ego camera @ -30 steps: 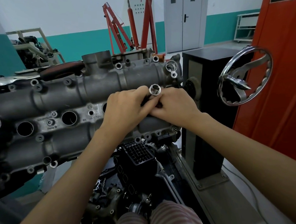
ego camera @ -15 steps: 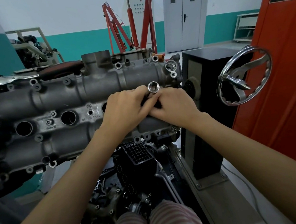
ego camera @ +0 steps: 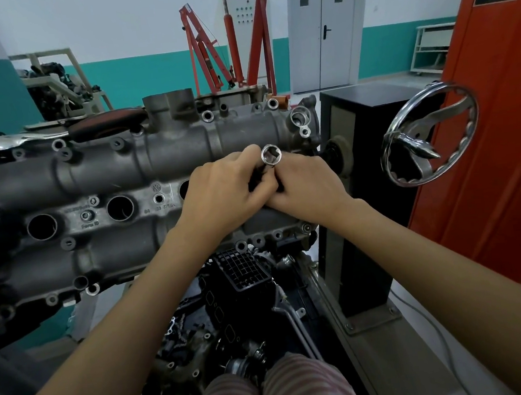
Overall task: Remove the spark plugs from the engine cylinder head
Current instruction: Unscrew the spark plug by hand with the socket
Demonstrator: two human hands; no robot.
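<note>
Head view: both hands meeting over the cylinder head, beside its open plug wells. Left hand and right hand pinching a socket. Probably light, rigid, slick steel; best gripped around the barrel.

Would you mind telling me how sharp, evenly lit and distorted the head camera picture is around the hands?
Head view: wide-angle bending curves the orange cabinet and forearms at the edges; lighting is soft and even, with glare only on the socket rim and chrome handwheel; the fingers of the left hand and right hand are slightly motion-blurred where they meet; the cylinder head is sharp.
</note>
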